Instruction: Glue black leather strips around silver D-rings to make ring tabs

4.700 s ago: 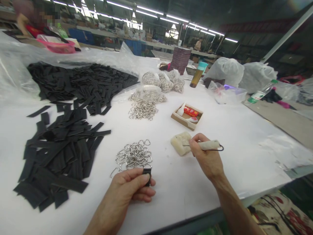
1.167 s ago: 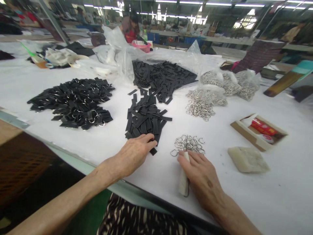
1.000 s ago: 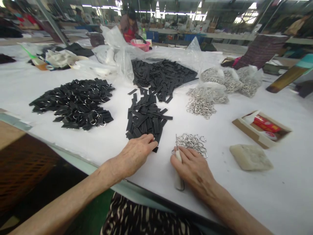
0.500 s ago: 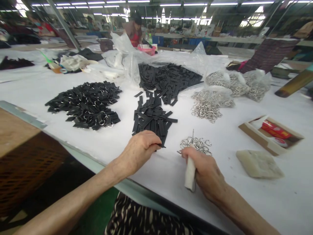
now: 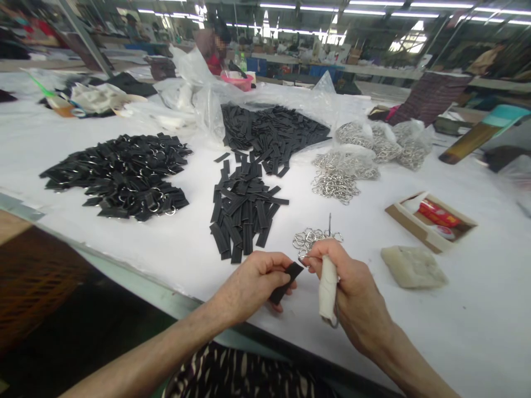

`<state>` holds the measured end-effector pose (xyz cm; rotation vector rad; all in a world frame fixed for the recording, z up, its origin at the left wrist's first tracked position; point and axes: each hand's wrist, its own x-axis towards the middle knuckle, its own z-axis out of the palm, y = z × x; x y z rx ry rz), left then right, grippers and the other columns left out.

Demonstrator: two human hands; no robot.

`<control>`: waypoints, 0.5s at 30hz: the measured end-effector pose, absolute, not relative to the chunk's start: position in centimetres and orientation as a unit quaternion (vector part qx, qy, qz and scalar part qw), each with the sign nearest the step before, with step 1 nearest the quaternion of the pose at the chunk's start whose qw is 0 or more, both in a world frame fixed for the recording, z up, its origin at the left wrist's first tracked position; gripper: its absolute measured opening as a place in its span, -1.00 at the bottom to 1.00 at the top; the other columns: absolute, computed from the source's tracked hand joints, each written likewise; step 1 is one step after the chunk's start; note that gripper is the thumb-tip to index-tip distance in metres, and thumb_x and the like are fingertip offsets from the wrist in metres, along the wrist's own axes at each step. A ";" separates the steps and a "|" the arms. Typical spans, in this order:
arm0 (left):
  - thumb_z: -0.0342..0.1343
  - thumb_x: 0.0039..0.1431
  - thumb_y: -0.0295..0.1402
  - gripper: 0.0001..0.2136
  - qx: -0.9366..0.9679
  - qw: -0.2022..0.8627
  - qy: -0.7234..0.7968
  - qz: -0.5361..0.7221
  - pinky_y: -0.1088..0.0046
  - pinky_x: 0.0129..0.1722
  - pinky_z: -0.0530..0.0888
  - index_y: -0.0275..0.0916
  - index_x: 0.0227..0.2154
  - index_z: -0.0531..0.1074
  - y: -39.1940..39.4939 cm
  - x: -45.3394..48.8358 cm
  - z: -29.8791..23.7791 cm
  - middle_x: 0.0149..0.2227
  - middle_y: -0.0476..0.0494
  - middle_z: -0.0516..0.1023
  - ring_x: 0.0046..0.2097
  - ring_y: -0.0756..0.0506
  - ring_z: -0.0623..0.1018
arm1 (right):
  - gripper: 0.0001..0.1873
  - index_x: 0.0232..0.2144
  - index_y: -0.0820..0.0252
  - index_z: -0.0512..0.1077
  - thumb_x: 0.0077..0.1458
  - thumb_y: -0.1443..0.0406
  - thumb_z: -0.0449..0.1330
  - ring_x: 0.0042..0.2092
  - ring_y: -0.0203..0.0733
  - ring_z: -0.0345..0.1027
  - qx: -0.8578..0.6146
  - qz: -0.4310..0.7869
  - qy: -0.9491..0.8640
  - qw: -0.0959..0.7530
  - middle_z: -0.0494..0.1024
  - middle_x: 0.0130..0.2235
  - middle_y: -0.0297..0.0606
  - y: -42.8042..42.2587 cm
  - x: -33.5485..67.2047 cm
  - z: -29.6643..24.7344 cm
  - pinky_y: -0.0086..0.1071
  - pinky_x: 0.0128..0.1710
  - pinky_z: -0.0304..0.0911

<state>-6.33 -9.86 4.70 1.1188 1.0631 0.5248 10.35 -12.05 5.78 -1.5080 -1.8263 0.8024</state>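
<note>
My left hand point(image 5: 253, 284) pinches a short black fabric strip point(image 5: 289, 281) between thumb and fingers, just above the table's front part. Close by on the right, my right hand point(image 5: 359, 296) grips a thin metal-tipped tool with a white wrapped handle point(image 5: 327, 287), its shaft pointing up. The same hand's thumb and forefinger pinch a silver metal ring point(image 5: 302, 254) near the strip's end; whether ring and strip touch I cannot tell. Behind that hand lies a small heap of metal rings point(image 5: 309, 236). Loose black strips point(image 5: 244, 207) are heaped beyond my left hand.
Black strips with rings point(image 5: 133, 171) form a pile at left. A larger strip heap point(image 5: 282, 132) lies farther back. Bagged rings point(image 5: 357, 160), a small open box point(image 5: 431, 221) and a pale waxy block point(image 5: 415, 268) stand right. A person point(image 5: 211, 50) is across the table.
My left hand has moved right, away from the strip pile, with a black strip in it. My right hand has lifted a ring from the small heap. The view has shifted slightly right.
</note>
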 end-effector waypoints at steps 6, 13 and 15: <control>-0.01 -0.02 -0.44 -0.84 0.508 0.659 0.498 0.244 0.49 -0.53 0.44 -0.30 -0.46 0.48 -9.7 -5.9 4.9 -0.54 -0.03 0.43 -0.50 0.00 0.41 | -0.95 -0.40 0.09 0.26 0.12 0.32 0.03 -0.51 -0.31 0.19 -0.567 0.318 -0.695 0.307 0.37 -0.53 -0.44 -12.1 10.8 5.3 -0.48 -0.53 0.06; -0.04 0.06 -0.36 -0.81 0.533 0.636 0.504 0.240 0.54 -0.62 0.40 -0.27 -0.39 0.46 -9.9 -6.0 4.9 -0.54 -0.04 0.41 -0.49 -0.03 0.42 | -0.94 -0.37 0.08 0.27 0.12 0.34 0.01 -0.44 -0.27 0.31 -0.573 0.286 -0.702 0.311 0.45 -0.47 -0.39 -12.0 11.3 5.6 -0.47 -0.48 0.14; -0.04 0.07 -0.35 -0.80 0.531 0.640 0.502 0.237 0.54 -0.61 0.41 -0.28 -0.39 0.47 -9.9 -6.0 4.8 -0.54 -0.04 0.41 -0.49 -0.02 0.43 | -0.94 -0.37 0.10 0.26 0.10 0.36 0.01 -0.46 -0.27 0.30 -0.556 0.245 -0.734 0.304 0.43 -0.49 -0.40 -12.0 10.9 5.6 -0.47 -0.49 0.14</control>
